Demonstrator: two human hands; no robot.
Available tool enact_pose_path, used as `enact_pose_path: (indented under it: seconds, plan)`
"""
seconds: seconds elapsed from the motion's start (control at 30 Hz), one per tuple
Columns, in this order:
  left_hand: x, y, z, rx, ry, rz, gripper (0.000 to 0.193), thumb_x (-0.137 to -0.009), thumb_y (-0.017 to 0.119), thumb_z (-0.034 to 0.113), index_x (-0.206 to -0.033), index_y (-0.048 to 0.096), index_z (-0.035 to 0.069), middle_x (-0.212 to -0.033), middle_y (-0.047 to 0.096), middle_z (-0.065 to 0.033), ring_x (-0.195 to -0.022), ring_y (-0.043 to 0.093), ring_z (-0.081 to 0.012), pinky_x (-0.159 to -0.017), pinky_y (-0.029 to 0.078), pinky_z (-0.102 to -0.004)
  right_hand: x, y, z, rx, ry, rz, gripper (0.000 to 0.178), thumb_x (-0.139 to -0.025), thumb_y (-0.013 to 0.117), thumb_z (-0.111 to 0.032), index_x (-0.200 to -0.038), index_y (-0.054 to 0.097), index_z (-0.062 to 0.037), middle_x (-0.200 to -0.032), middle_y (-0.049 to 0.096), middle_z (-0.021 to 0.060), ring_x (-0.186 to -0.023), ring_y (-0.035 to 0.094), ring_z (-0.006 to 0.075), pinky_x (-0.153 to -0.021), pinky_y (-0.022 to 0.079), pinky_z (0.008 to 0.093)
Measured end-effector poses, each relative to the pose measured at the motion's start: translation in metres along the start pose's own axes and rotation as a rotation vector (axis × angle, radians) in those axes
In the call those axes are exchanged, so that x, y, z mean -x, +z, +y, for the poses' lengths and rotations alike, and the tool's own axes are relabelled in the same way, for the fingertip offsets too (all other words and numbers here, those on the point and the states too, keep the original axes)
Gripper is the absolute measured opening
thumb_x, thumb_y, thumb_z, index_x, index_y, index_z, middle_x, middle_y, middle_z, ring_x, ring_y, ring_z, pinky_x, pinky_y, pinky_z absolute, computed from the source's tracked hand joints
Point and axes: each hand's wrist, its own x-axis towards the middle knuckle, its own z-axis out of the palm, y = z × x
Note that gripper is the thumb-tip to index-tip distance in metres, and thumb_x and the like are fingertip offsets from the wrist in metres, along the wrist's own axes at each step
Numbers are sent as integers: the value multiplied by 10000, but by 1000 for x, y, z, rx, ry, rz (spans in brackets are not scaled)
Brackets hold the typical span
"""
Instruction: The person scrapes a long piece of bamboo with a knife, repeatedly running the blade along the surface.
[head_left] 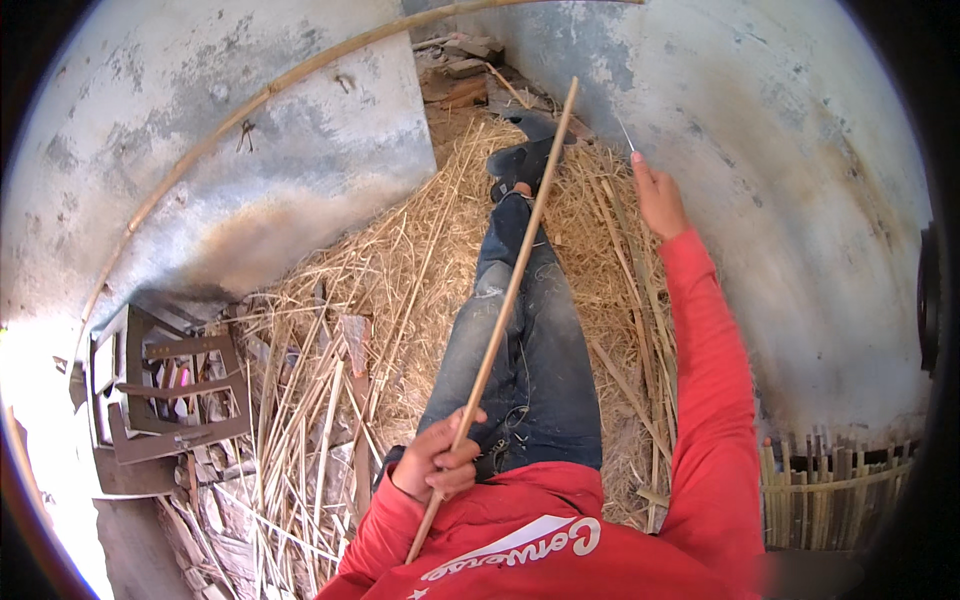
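Observation:
My left hand point(438, 458) is wrapped round the lower part of a long, pale bamboo stick point(517, 270). The stick slants up over my lap and legs, its far end above my dark shoes. Stretched out to the far right, my right hand point(660, 200) is closed on a knife point(627, 135), of which only a thin bright line of blade shows, close to the wall. The knife's handle is hidden in the fist. Stick and blade are well apart.
Straw-like shavings point(400, 270) cover the floor round my outstretched legs. Split bamboo strips point(310, 440) lie at left. A broken wooden frame point(180, 390) leans at far left. Stained walls point(800, 200) rise on both sides. At lower right stands a row of bamboo slats point(830, 490).

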Motion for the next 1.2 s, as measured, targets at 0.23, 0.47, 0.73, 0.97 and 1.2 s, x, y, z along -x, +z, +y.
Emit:
enact_pose_path:
  seconds: [0.23,0.47,0.73,0.97,1.2]
  plan:
    - [-1,15,11,107,36,23,499,-1140,391,294,-1620,287,205,-591,365,69,-403,407,-49,-411,347,-217,54,9,-85,-177,-169,-89,448,-1097,495,-409,-1012,704,-22,-681,601,109,-617,558,219,-625,465,384]
    - [-8,23,1,-36,76,-44,572,-1130,439,259,-1659,221,247,-586,339,53,-409,366,-65,-412,329,-223,27,9,-106,-403,-174,24,349,-1043,598,-141,-1386,667,-152,-822,717,121,-679,635,141,-674,530,315]
    - [-8,32,0,-286,205,98,515,-1133,431,211,-1636,324,228,-582,326,41,-385,336,-69,-420,336,-223,55,26,-116,-311,-342,-157,301,-1031,604,-71,-1294,739,-123,-911,760,44,-757,623,86,-730,534,274]
    - [-5,27,-3,-352,243,187,499,-1134,422,193,-1627,349,211,-579,320,39,-375,323,-68,-406,330,-222,101,34,-139,-378,-384,-200,297,-1016,597,-49,-1284,723,-51,-1175,762,180,-983,746,157,-877,574,302]
    - [-7,34,6,-386,303,218,493,-1134,419,198,-1623,355,192,-572,329,32,-371,314,-71,-400,331,-225,140,50,-137,-427,-510,-152,279,-976,613,-52,-1209,765,-76,-1096,776,157,-705,711,130,-646,551,306]
